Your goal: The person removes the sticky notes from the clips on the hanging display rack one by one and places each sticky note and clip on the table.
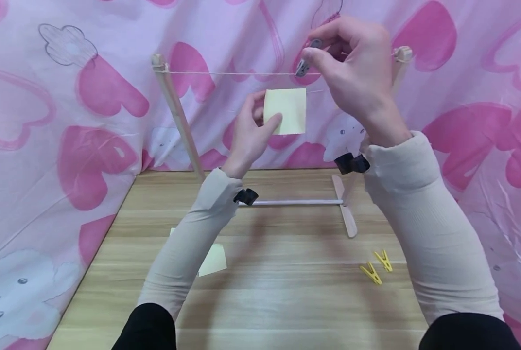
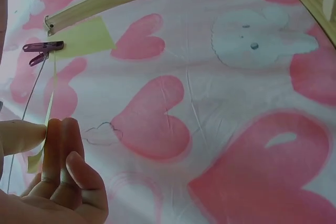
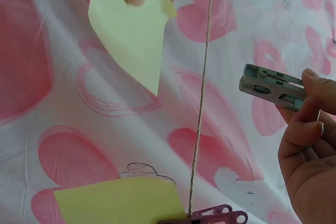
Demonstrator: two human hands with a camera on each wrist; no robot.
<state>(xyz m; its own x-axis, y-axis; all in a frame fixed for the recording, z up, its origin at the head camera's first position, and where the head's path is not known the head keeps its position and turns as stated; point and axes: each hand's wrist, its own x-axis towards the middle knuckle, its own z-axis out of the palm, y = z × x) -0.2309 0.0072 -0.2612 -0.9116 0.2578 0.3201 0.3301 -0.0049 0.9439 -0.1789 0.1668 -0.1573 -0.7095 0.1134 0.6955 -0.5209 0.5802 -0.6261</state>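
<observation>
In the head view, my left hand [image 1: 249, 133] pinches a pale yellow paper note [image 1: 292, 104] by its left side, just below a thin string [image 1: 225, 73]. My right hand [image 1: 358, 68] holds a grey clothespin [image 1: 303, 67] between thumb and fingers, close to the string. The right wrist view shows this grey clothespin [image 3: 273, 85] to the right of the string, apart from the note [image 3: 134, 35]. Another yellow note [image 3: 121, 200] hangs from the string by a purple clothespin [image 3: 220, 216]. That hanging note is hidden behind my right hand in the head view.
Two wooden posts, left [image 1: 179, 114] and right [image 1: 401, 56], carry the string. On the table lie two yellow clothespins [image 1: 371, 273] and paper notes [image 1: 214, 260], partly under my left arm. A pale rod [image 1: 295, 202] meets a flat crosspiece [image 1: 348, 221]. Pink heart-patterned sheeting [image 1: 98, 165] surrounds the table.
</observation>
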